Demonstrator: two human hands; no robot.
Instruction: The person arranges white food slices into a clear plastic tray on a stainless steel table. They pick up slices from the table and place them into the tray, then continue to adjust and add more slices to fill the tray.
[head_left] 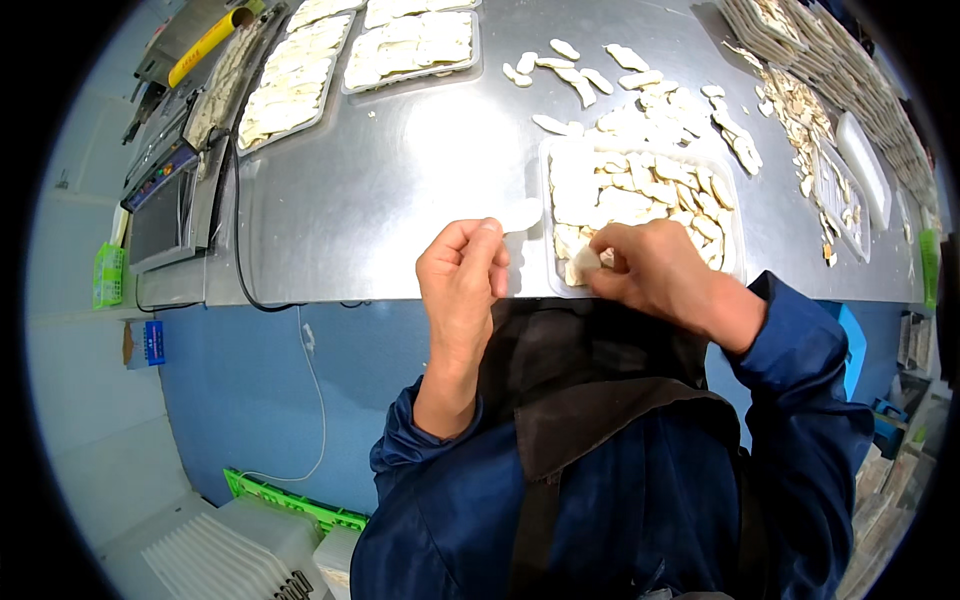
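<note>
Between the thumb and fingers of my left hand [463, 265] is a flat, whitish oval slice [523, 215], held just left of a clear plastic tray [741, 225]. That tray sits at the table's near edge and is filled with cream-coloured slices [640, 185], whose exact kind I cannot tell. My right hand [655, 265] is over the tray's near left corner. Its fingers pinch a pale slice [587, 262], partly hidden by the hand. More loose slices [680, 115] lie in a heap just beyond the tray, touching its far side.
Filled trays [412, 48] stand at the back left of the metal table [400, 180]. At the left edge is a scale [165, 220], its black cable [240, 230] running over the table. Brownish scraps [800, 110] and a white tray [845, 200] lie at the right, beside stacked trays [870, 90].
</note>
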